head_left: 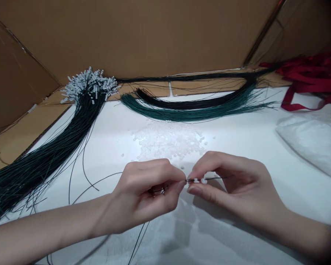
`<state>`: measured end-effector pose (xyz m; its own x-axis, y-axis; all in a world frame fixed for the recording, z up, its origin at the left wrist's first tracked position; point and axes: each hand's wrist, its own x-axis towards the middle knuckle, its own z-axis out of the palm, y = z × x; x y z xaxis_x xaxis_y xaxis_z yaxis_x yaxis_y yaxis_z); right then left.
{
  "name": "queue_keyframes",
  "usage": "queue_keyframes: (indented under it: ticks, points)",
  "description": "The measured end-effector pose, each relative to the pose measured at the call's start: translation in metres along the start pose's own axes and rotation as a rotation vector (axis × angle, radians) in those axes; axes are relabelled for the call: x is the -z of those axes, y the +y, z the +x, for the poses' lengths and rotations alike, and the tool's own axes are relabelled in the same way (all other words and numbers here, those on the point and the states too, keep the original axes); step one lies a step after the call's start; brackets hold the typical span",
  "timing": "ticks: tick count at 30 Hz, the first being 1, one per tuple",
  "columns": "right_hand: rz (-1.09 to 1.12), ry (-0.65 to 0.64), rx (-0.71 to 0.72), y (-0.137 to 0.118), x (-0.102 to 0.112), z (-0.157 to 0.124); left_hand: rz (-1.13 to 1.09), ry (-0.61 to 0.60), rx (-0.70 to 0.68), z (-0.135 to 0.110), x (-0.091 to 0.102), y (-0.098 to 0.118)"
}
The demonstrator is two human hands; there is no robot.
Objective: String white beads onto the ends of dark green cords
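My left hand [157, 186] is closed, thumb and forefinger pinching thin dark wires whose tails run out below and to the left of it. Close beside its fingertips, my right hand [228, 184] pinches the wires where small white beads [203, 180] are threaded. One wire end [216, 178] sticks out past the beads toward the right palm. Just beyond both hands, a spread of loose clear-white beads [168, 140] lies on the white surface. What else the left palm holds is partly hidden by its fingers.
On the left lies a thick bundle of dark green wires [71, 136] tipped with white beads [89, 86]. Curved bundles of green wire [182, 114] and black wire [187, 104] rest at the back. Red ribbon [314, 79] and a clear plastic bag [314, 141] are at right. Cardboard walls [154, 36] enclose the back.
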<state>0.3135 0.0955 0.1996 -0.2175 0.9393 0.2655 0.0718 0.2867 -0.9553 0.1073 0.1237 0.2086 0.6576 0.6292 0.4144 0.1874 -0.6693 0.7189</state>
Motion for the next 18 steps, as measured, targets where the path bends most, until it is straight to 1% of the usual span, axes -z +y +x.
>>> queue_keyframes:
  ticks: [12, 18]
  points:
    - [0.016, 0.027, -0.007, 0.0001, -0.001, 0.0005, 0.022, 0.01, 0.003, -0.0003, 0.0008, 0.0014]
    - [0.037, 0.012, -0.024, 0.0019, -0.0034, 0.0003, 0.025, 0.003, -0.022, 0.0031, -0.0006, 0.0032]
